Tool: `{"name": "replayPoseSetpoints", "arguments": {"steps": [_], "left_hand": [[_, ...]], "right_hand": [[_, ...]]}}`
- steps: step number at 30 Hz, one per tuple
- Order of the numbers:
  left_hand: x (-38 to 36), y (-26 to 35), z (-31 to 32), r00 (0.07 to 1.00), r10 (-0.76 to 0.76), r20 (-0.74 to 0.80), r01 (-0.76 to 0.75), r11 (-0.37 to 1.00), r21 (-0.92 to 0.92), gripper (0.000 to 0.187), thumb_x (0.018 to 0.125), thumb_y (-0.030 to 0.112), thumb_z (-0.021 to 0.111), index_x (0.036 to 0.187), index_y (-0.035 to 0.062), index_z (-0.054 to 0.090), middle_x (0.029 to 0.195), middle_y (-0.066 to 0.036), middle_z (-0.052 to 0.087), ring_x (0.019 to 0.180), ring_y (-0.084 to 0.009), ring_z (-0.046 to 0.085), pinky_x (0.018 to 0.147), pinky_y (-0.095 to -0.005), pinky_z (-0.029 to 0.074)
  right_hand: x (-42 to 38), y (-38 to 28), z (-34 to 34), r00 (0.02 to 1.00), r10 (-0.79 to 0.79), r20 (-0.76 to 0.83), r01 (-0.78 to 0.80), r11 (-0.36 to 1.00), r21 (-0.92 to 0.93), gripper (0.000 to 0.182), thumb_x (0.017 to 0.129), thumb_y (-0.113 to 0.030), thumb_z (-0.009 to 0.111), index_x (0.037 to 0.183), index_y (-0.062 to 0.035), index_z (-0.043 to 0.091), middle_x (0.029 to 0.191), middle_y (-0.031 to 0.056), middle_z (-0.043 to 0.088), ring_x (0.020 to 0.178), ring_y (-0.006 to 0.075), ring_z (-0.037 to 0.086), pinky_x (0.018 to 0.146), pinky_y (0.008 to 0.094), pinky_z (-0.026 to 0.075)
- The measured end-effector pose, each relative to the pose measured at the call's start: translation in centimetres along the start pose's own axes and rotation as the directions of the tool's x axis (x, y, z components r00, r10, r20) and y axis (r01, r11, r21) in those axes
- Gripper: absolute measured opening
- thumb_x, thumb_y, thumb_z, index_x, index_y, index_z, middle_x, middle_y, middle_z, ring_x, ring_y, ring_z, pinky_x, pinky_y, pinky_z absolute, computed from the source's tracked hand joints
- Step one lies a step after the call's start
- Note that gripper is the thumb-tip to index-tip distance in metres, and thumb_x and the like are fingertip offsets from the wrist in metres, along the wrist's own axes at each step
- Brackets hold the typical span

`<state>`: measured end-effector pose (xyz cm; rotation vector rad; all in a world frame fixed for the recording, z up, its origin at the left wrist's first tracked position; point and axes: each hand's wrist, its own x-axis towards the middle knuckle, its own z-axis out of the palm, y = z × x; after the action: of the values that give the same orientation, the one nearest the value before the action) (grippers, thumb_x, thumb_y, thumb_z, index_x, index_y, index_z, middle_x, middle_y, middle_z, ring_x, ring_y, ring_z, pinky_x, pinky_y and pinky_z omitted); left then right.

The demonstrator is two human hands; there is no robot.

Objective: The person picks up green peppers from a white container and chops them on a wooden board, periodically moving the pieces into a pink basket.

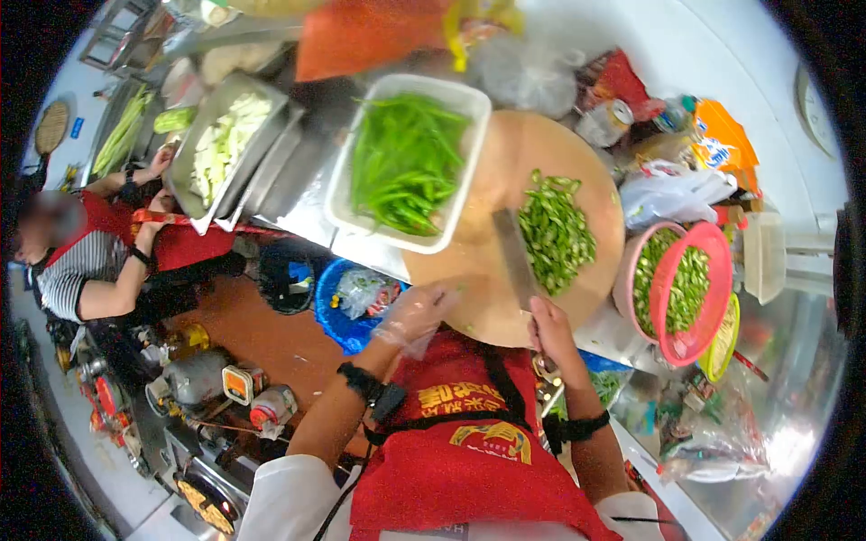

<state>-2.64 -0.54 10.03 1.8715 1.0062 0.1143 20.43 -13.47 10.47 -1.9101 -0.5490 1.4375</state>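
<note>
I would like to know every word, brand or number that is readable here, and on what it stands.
No text can be read with certainty.
Red apron: yellow characters and a small logo, too blurred to quote.
Orange packet: white lettering, too blurred.
Drink can: print too small.
Cleaver: no lettering visible.

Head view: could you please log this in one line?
left hand: gloved, near board; right hand: holds cleaver; chopped peppers: on board

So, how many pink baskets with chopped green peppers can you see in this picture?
2. One basket is just right of the round cutting board; the other basket overlaps its right side. More could be hidden.
</note>
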Motion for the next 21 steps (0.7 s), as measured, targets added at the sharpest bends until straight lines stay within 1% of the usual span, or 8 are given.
{"name": "replayPoseSetpoints", "arguments": {"steps": [4,6,9,11,13,17,20,21], "left_hand": [[-4.0,-5.5,-5.8,0.909,-0.359,-0.211,0.389,0.913,0.123,0.040,0.087,0.042,0.056,0.082,0.0021,0.062,0.082,-0.022,0.060,0.080,-0.0368,0.060,0.070,-0.0422,0.047],[-5.8,-7.0,-8.1,0.847,-0.421,-0.326,0.508,0.820,0.262,0.044,0.086,0.045,0.055,0.082,0.0013,0.061,0.079,-0.024,0.060,0.077,-0.0393,0.059,0.068,-0.0441,0.046],[-5.7,-5.0,-10.4,0.798,-0.430,-0.423,0.523,0.843,0.131,0.037,0.088,0.037,0.055,0.083,0.0009,0.061,0.081,-0.023,0.060,0.078,-0.0397,0.059,0.068,-0.0440,0.046],[-3.7,-2.7,-11.0,0.828,-0.094,-0.552,0.164,0.983,0.078,0.027,0.087,0.027,0.056,0.083,0.0003,0.059,0.083,-0.023,0.060,0.078,-0.0407,0.058,0.068,-0.0440,0.046],[-0.7,-0.2,-11.0,0.809,-0.036,-0.587,0.148,0.978,0.144,0.018,0.085,0.017,0.056,0.090,0.0001,0.061,0.088,-0.022,0.061,0.082,-0.0384,0.060,0.073,-0.0421,0.048],[8.4,0.7,-10.7,0.677,0.513,-0.528,-0.210,0.822,0.529,0.022,0.082,0.011,0.055,0.102,0.0073,0.064,0.103,-0.017,0.062,0.096,-0.0318,0.059,0.080,-0.0411,0.049],[12.9,2.2,-11.0,0.801,0.460,-0.382,-0.044,0.682,0.730,0.029,0.078,0.007,0.055,0.106,0.0105,0.064,0.111,-0.015,0.059,0.100,-0.0308,0.058,0.080,-0.0395,0.049],[13.8,2.2,-11.3,0.796,0.465,-0.387,-0.048,0.686,0.726,0.029,0.078,0.007,0.055,0.106,0.0105,0.064,0.111,-0.015,0.059,0.100,-0.0308,0.058,0.080,-0.0395,0.049]], "right_hand": [[-0.8,-0.1,-1.0,0.995,-0.070,-0.068,0.070,0.998,-0.009,0.033,0.097,-0.036,0.042,0.090,-0.0054,0.054,0.049,-0.0016,0.042,0.034,0.0071,0.037,0.032,0.0227,0.029],[0.1,2.3,-1.5,0.994,-0.113,-0.013,0.111,0.989,-0.095,0.033,0.097,-0.035,0.042,0.093,-0.0048,0.054,0.049,-0.0015,0.043,0.034,0.0071,0.037,0.032,0.0230,0.029],[0.7,3.3,-0.7,0.985,-0.172,0.008,0.170,0.963,-0.208,0.033,0.097,-0.034,0.042,0.096,-0.0036,0.055,0.049,-0.0014,0.043,0.035,0.0071,0.038,0.033,0.0233,0.030],[1.2,4.6,0.0,0.964,-0.258,-0.062,0.236,0.942,-0.238,0.035,0.096,-0.033,0.043,0.104,-0.0012,0.054,0.048,-0.0014,0.042,0.035,0.0071,0.038,0.034,0.0234,0.031],[1.5,5.7,0.1,0.961,-0.267,-0.064,0.242,0.934,-0.262,0.036,0.096,-0.033,0.043,0.108,-0.0009,0.054,0.048,-0.0015,0.042,0.036,0.0069,0.038,0.034,0.0234,0.031],[1.7,5.8,-0.1,0.962,-0.265,-0.062,0.240,0.934,-0.263,0.038,0.096,-0.034,0.044,0.114,-0.0015,0.053,0.049,-0.0014,0.042,0.036,0.0069,0.038,0.034,0.0231,0.030],[1.1,3.9,-0.3,0.966,-0.248,-0.066,0.228,0.948,-0.223,0.038,0.096,-0.035,0.044,0.110,-0.0015,0.054,0.050,-0.0014,0.043,0.038,0.0075,0.038,0.036,0.0239,0.031],[0.9,3.0,-0.6,0.992,-0.126,-0.023,0.117,0.964,-0.238,0.044,0.094,-0.037,0.044,0.116,-0.0003,0.053,0.059,0.0078,0.051,0.050,0.0165,0.048,0.049,0.0305,0.038]]}}
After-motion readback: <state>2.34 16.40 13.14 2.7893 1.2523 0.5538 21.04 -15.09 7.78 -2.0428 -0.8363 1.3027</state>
